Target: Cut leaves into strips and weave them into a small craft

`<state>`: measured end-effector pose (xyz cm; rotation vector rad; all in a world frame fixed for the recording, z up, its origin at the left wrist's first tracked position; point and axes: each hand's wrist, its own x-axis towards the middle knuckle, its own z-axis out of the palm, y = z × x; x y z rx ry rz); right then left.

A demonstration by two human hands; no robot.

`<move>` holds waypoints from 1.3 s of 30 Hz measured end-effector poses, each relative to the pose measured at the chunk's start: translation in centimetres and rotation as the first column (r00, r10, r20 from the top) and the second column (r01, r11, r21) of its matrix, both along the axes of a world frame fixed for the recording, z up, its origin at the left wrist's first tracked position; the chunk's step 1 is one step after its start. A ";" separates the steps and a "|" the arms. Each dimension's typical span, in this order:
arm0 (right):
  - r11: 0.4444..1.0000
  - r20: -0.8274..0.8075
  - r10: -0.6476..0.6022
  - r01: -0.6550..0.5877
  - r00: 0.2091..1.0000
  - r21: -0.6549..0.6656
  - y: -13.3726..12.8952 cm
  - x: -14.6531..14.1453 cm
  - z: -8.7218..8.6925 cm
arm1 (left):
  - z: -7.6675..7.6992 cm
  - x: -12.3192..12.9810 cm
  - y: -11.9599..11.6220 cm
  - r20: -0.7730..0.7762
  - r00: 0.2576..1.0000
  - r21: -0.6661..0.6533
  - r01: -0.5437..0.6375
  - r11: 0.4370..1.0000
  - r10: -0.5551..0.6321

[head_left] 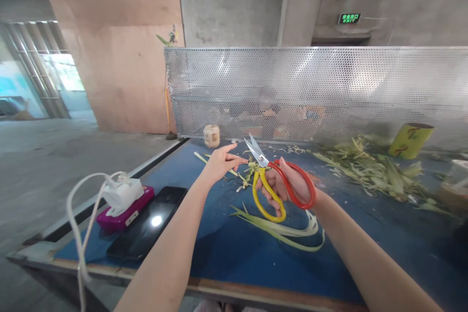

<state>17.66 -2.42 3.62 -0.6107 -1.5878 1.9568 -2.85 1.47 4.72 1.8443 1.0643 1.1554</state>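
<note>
My right hand grips a large pair of scissors by its red and yellow handles. The steel blades stand a little apart and point up and away to the left. Just left of the blade tips, my left hand reaches out with its fingers stretched and apart; I see nothing in it. Beneath the right hand, long pale green leaf strips lie curved on the blue tabletop. Small plant scraps are scattered behind the scissors, partly covered by them.
A black phone and a purple power strip with a white plug and cable lie at left. Farther back stands a pale roll. Dried leaf husks and a yellow-green tube are right, before a perforated metal screen.
</note>
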 end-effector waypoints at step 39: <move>0.998 -0.231 0.062 -0.055 0.971 0.034 0.3 -0.8 -0.6 | -0.9 1.1 0.5 -0.149 0.986 0.020 0.079 0.997 -0.075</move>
